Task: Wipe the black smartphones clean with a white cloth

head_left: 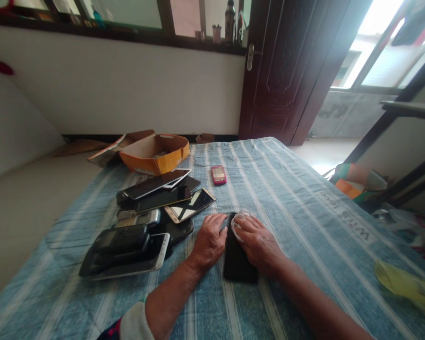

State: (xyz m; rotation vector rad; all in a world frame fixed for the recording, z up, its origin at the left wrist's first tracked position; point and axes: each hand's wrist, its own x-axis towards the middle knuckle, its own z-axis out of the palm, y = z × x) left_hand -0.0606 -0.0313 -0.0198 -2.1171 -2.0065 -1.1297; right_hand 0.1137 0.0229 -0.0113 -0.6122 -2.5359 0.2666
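A black smartphone lies flat on the striped bedspread in front of me. My left hand is closed against its left edge, fingers curled and touching the side. With my right hand I press a crumpled white cloth onto the upper part of the phone; the fingers are bunched over it and hide much of it. To the left is a pile of phones, among them a gold-framed smartphone, a silver keypad phone and a white-edged smartphone. A small pink phone lies farther back.
An open orange cardboard box stands at the back left, behind the pile. The blue striped bedspread covers the surface. A yellow plastic bag lies at the right edge. Beyond are a dark wooden door and a white wall.
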